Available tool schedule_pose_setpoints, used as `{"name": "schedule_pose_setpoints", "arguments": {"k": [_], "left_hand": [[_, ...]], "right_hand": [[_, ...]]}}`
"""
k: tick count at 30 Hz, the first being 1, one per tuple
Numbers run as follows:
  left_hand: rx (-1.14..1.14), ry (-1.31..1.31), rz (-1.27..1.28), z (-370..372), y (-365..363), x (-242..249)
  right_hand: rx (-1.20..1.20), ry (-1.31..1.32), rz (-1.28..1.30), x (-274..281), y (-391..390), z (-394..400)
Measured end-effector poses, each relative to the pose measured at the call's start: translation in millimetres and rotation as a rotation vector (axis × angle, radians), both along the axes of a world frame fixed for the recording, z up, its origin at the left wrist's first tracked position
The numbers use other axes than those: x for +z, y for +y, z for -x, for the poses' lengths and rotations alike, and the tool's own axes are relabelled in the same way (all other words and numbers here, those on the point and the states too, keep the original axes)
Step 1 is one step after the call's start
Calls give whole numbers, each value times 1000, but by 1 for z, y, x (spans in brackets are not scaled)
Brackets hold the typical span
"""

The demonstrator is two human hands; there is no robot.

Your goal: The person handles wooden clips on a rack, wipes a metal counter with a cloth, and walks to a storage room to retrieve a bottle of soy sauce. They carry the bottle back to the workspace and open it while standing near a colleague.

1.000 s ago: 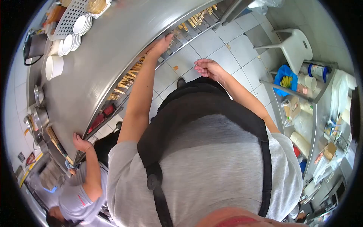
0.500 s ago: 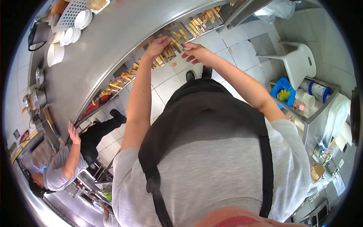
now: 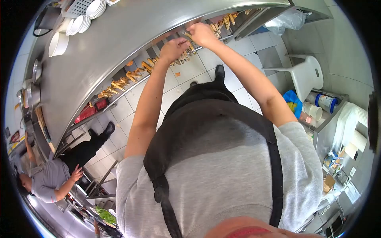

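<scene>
Along a rail under the front edge of the steel counter (image 3: 131,55) runs a row of wooden clothespins (image 3: 129,77), clipped side by side. My left hand (image 3: 174,50) is at the middle of this row, its fingers bent together in a pinch; what is in them is too small to make out. Just to its right, my right hand (image 3: 203,35) reaches to the counter's edge with curled fingers, the tips partly hidden beside the clothespins. More clothespins hang to the right of it.
White bowls (image 3: 95,8) and a white tub (image 3: 58,44) stand on the counter's left. A white plastic chair (image 3: 307,77) and a low steel shelf (image 3: 331,115) are at right. A co-worker (image 3: 51,178) stands at lower left. White tiles (image 3: 170,81) cover the floor.
My right hand has moved up toward the counter's edge and its fingers have closed in. My left hand has shifted slightly right and down. The co-worker's raised hand has lowered.
</scene>
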State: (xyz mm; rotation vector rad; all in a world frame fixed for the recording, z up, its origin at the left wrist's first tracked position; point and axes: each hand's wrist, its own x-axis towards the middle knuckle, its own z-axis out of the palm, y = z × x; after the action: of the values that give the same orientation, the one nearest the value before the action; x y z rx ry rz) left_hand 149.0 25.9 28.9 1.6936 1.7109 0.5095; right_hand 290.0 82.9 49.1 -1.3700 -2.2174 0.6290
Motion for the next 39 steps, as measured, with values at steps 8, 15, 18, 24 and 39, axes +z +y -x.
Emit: {"name": "schedule_pose_setpoints", "arguments": {"k": [8, 15, 18, 24, 39], "left_hand": [[10, -4, 47, -3, 0, 6], [-27, 29, -27, -1, 1, -5], [0, 64, -25, -5, -1, -1], [11, 112, -76, -4, -4, -2], [47, -244, 115, 6, 10, -25]], "right_hand": [[162, -142, 180, 1, 0, 1], [227, -264, 288, 21, -3, 8], [176, -224, 304, 19, -6, 7], [105, -149, 254, 15, -12, 10], [-432, 1046, 944, -39, -68, -33]]}}
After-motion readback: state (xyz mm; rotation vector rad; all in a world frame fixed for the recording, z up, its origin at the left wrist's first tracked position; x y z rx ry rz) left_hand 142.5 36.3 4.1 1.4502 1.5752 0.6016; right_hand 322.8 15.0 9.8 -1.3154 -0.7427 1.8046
